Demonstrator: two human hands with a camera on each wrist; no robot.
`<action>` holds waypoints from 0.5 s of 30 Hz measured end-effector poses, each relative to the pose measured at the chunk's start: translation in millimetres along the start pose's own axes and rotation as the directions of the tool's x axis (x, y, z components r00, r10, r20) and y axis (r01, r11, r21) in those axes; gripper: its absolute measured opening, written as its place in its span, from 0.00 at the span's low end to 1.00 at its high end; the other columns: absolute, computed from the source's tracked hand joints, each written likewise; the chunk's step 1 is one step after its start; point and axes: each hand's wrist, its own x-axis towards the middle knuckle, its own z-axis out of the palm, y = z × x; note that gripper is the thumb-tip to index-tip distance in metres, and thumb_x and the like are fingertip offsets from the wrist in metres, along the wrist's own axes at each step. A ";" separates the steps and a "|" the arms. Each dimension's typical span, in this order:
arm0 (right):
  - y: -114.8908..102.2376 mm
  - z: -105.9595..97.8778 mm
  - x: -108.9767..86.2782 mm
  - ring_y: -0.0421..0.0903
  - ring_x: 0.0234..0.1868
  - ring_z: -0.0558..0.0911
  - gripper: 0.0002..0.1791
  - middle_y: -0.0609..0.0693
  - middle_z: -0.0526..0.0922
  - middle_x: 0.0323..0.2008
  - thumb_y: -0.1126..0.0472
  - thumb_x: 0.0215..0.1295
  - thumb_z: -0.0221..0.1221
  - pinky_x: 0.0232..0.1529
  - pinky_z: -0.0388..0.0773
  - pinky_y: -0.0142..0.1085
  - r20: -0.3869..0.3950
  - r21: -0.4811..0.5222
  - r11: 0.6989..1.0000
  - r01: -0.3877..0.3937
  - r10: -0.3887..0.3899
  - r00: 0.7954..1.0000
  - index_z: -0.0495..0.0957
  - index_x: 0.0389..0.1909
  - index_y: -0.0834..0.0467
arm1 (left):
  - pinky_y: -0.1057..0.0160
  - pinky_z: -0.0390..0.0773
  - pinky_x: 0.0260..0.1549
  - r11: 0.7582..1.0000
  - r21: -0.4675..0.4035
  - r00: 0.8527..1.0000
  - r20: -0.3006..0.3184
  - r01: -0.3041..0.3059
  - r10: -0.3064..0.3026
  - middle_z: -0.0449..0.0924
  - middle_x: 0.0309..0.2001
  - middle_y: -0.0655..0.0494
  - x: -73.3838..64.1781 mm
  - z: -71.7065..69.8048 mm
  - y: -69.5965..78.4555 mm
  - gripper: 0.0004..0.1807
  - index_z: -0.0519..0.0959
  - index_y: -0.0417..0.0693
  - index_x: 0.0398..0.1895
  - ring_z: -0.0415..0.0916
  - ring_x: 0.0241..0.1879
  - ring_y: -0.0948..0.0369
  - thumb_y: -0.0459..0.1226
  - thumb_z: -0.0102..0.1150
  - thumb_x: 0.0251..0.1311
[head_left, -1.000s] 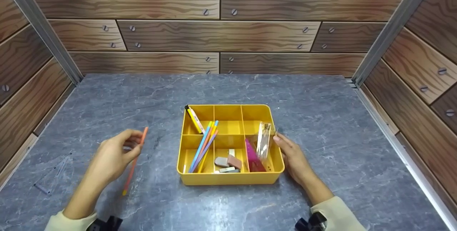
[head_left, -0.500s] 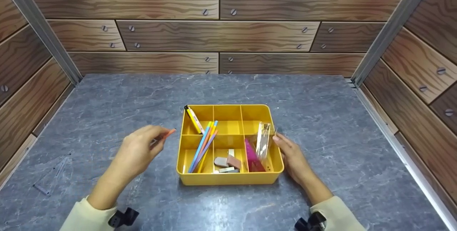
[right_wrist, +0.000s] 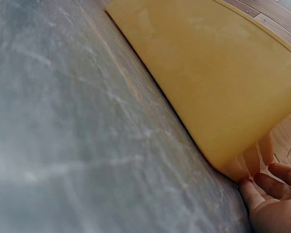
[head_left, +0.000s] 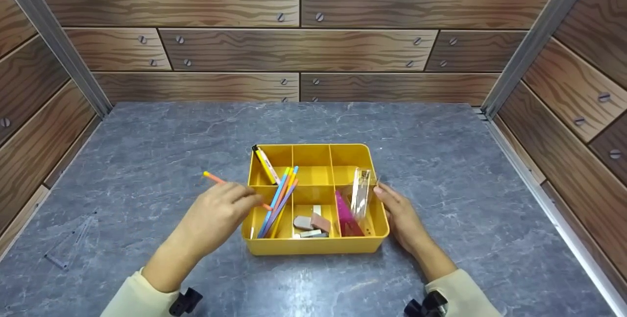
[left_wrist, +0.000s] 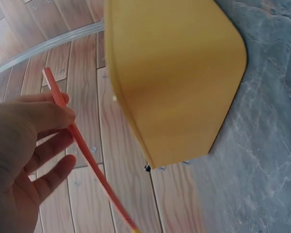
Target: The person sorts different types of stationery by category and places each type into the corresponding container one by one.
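Observation:
In the head view my left hand (head_left: 218, 216) is over the left edge of a yellow six-compartment organizer box (head_left: 313, 246). It pinches an orange pencil (left_wrist: 94, 162) between thumb and fingers. The pencil's yellow end (head_left: 205, 174) points away to the left and its other end reaches over the front left compartment, where several coloured pencils (head_left: 277, 202) lean. My right hand (head_left: 404, 221) rests against the box's right side, and the right wrist view shows its fingertips (right_wrist: 252, 196) touching the outer wall low down.
Inside the box are erasers (head_left: 321, 223), a pink triangular piece (head_left: 347, 216), a clear plastic item (head_left: 361, 193) and a yellow-and-black marker (head_left: 264, 164) beside a white pen. A faint transparent item (head_left: 71, 246) lies on the table's left. Wood-patterned walls enclose the grey table (head_left: 441, 135).
My left hand has carried the orange pencil rightward from the table's left side to the box, turning it so the yellow end points left. My right hand stays at the box.

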 end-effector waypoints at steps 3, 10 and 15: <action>0.1 -0.3 -0.1 0.55 0.62 0.73 0.32 0.67 0.66 0.66 0.57 0.73 0.52 0.59 0.74 0.40 -0.002 -0.003 1.000 0.003 -0.003 1.000 0.59 0.71 0.69 | 0.57 0.81 0.41 0.997 0.036 0.995 0.063 -0.075 0.073 0.83 0.39 0.54 0.4 4.8 0.5 0.14 0.86 0.45 0.40 0.79 0.41 0.56 0.27 0.70 0.47; -0.2 -0.3 -0.3 0.56 0.63 0.72 0.32 0.67 0.65 0.67 0.57 0.73 0.52 0.60 0.74 0.40 0.004 0.000 1.000 0.010 -0.010 1.000 0.58 0.71 0.70 | 0.59 0.79 0.44 0.976 0.127 0.966 0.213 -0.177 0.148 0.82 0.38 0.57 6.6 10.1 1.6 0.12 0.85 0.48 0.38 0.78 0.42 0.56 0.31 0.73 0.48; 0.0 0.0 -0.2 0.56 0.63 0.72 0.32 0.68 0.65 0.67 0.57 0.73 0.52 0.60 0.73 0.40 0.004 -0.003 1.000 0.011 -0.011 1.000 0.58 0.71 0.70 | 0.61 0.79 0.40 0.959 0.163 0.939 0.292 -0.233 0.179 0.82 0.36 0.59 11.2 12.8 5.1 0.11 0.86 0.50 0.37 0.77 0.41 0.57 0.31 0.73 0.49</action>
